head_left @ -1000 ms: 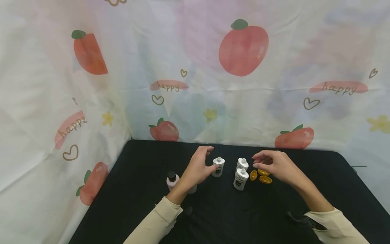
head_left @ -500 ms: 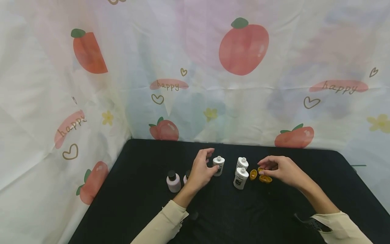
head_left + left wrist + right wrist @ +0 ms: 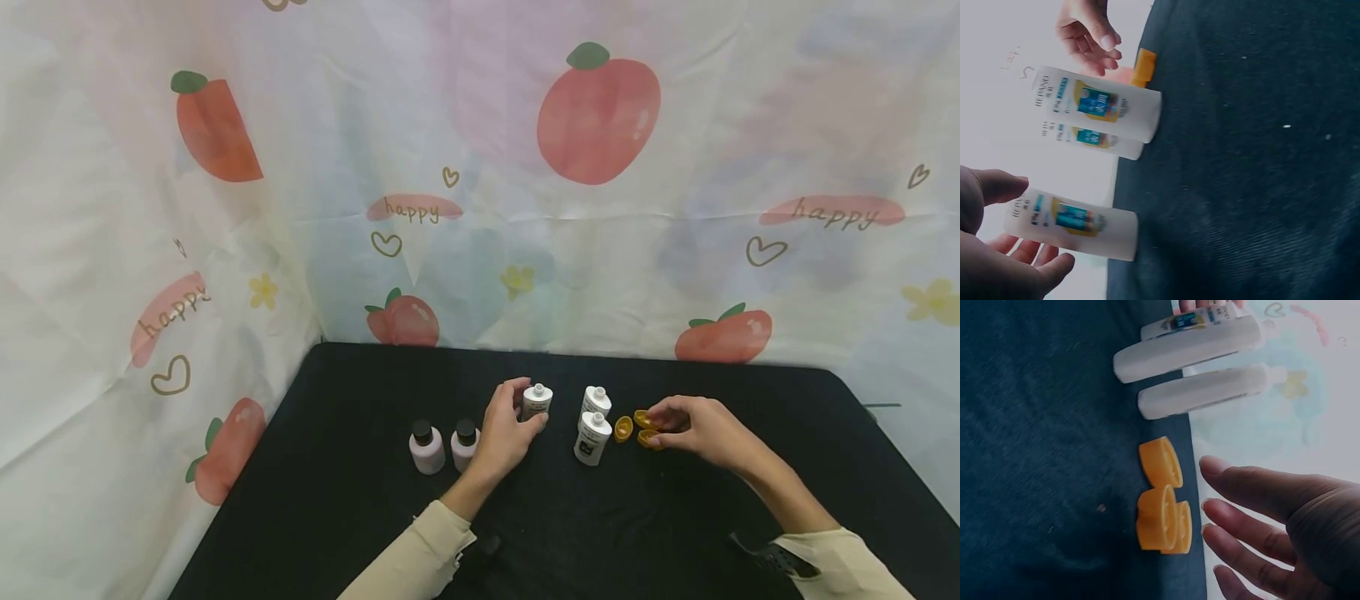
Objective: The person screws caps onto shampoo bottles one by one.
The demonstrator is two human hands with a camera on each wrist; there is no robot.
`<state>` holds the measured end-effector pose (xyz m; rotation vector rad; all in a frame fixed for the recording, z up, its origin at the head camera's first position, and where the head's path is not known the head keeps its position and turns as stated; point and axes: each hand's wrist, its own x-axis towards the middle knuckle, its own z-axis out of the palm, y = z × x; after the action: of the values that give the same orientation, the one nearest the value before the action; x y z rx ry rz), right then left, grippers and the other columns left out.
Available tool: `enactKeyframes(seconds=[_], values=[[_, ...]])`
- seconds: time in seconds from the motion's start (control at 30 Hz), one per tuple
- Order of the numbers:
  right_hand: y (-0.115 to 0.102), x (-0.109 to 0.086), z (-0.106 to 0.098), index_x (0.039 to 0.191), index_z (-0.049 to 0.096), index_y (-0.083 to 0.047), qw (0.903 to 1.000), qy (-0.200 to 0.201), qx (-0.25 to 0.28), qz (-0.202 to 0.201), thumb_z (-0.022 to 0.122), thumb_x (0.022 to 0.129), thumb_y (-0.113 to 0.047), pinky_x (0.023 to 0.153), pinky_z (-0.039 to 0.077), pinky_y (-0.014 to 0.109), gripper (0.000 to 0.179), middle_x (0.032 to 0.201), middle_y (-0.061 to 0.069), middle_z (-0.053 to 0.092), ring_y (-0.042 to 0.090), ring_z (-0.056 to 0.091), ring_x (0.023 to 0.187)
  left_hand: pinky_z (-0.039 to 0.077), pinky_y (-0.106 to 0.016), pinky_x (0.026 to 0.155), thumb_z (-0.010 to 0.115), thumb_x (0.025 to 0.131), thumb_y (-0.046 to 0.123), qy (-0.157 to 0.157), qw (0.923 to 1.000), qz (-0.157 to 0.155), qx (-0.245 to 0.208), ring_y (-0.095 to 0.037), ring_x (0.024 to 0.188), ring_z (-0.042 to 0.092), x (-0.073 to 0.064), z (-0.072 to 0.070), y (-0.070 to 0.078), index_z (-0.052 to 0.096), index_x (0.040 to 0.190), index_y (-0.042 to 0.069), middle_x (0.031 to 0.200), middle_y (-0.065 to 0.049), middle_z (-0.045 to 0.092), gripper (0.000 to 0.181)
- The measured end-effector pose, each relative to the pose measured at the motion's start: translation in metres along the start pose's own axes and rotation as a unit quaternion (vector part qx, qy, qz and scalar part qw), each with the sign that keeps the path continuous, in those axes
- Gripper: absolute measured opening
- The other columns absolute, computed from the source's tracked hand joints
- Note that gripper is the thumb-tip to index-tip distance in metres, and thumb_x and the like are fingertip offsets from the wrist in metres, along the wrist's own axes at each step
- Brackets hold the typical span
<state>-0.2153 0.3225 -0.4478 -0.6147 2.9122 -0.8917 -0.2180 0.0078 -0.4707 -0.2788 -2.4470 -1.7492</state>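
Observation:
An uncapped white bottle (image 3: 537,402) stands upright on the black table. My left hand (image 3: 504,435) curls round it, thumb on the near side and fingers on the far side. In the left wrist view, that labelled bottle (image 3: 1079,226) lies between thumb and fingertips. My right hand (image 3: 701,429) is close over several orange-yellow flip caps (image 3: 623,430), its thumb and fingers apart. The right wrist view shows the caps (image 3: 1161,464) in front of the fingertips, with nothing pinched. Two more uncapped white bottles (image 3: 592,439) stand between the hands, one behind the other.
Two pink bottles with black caps (image 3: 427,448) stand left of my left hand, the right one (image 3: 464,446) partly behind it. A printed fabric curtain (image 3: 480,250) rises behind and left of the black table (image 3: 360,517).
My left hand has moved right and closed in round the white bottle, uncovering the pink bottles. My right hand has moved slightly right and down to the caps. The bottles have stayed put.

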Motion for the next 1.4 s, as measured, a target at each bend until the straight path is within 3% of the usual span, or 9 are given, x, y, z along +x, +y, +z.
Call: enactKeyframes(seconds=[0.27,0.67,0.93,1.2,1.4], values=[[0.008,-0.004,0.009,0.106,0.075,-0.008,0.9999,-0.004,-0.014,0.007,0.087,0.081,-0.028,0.067,0.053,0.025,0.035,0.098,0.000,0.072,0.014,0.065,0.083,0.053,-0.045,0.100,0.077,0.088,0.003,0.008,0.9995,-0.029,0.005,-0.025,0.113,0.064,-0.001,0.006,-0.008,0.060,0.128,0.001,0.119,-0.012,0.062,0.043],[0.013,-0.003,0.016,0.102,0.075,-0.010,0.9997,0.013,-0.021,0.001,0.088,0.079,-0.022,0.066,0.053,0.025,0.029,0.096,-0.001,0.070,0.012,0.065,0.081,0.054,-0.041,0.094,0.077,0.089,0.006,0.008,0.9981,-0.052,0.031,-0.021,0.106,0.063,0.003,0.009,-0.014,0.065,0.118,0.003,0.111,-0.008,0.064,0.032],[0.013,-0.001,0.018,0.102,0.073,-0.005,0.9998,0.020,0.003,0.001,0.087,0.079,-0.014,0.064,0.055,0.024,0.028,0.097,0.006,0.071,0.013,0.067,0.079,0.053,-0.034,0.086,0.079,0.086,0.005,0.016,0.9985,-0.039,0.035,-0.014,0.094,0.062,0.002,0.009,-0.019,0.068,0.111,0.005,0.102,-0.004,0.065,0.027],[0.013,0.001,0.024,0.099,0.074,-0.006,0.9985,-0.001,-0.051,0.021,0.087,0.079,-0.019,0.061,0.052,0.024,0.027,0.091,0.000,0.069,0.006,0.062,0.074,0.056,-0.040,0.090,0.082,0.085,0.005,-0.004,0.9993,-0.014,0.034,-0.018,0.099,0.069,0.000,0.006,-0.016,0.069,0.107,0.007,0.106,-0.005,0.066,0.026],[0.011,0.000,0.021,0.097,0.074,-0.010,0.9972,-0.001,-0.068,0.029,0.086,0.081,-0.023,0.059,0.050,0.025,0.024,0.089,-0.003,0.069,0.006,0.062,0.074,0.054,-0.033,0.086,0.082,0.086,0.008,-0.014,0.9985,-0.010,0.053,-0.013,0.095,0.066,-0.002,0.005,-0.012,0.069,0.103,0.010,0.103,-0.002,0.070,0.022]])
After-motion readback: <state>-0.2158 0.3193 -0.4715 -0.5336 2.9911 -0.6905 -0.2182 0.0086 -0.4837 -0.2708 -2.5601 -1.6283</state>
